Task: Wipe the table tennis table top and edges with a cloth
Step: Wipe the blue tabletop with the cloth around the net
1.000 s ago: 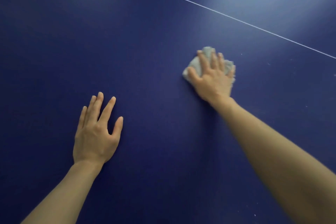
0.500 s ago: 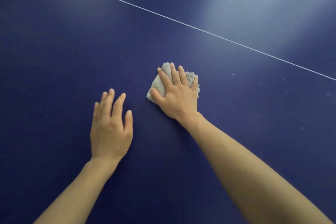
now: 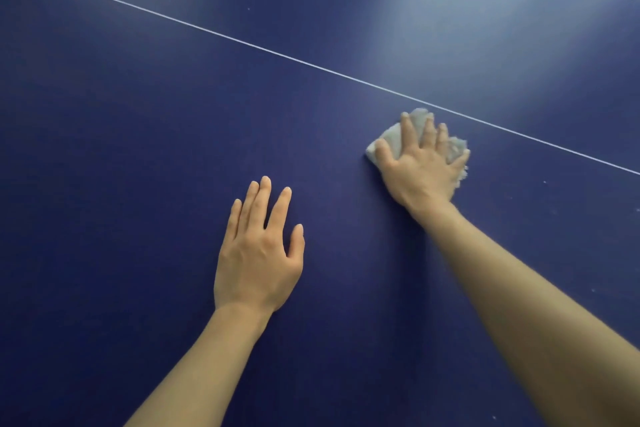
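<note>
Head view: the right hand (image 3: 420, 166) presses the bunched grey cloth (image 3: 391, 139) flat on the blue table top (image 3: 138, 149), fingers spread over it, just on the near side of the white centre line (image 3: 242, 43). The cloth pokes out ahead of the fingertips toward that line. The left hand (image 3: 258, 253) rests flat, fingers straight, farther from the line.
</note>
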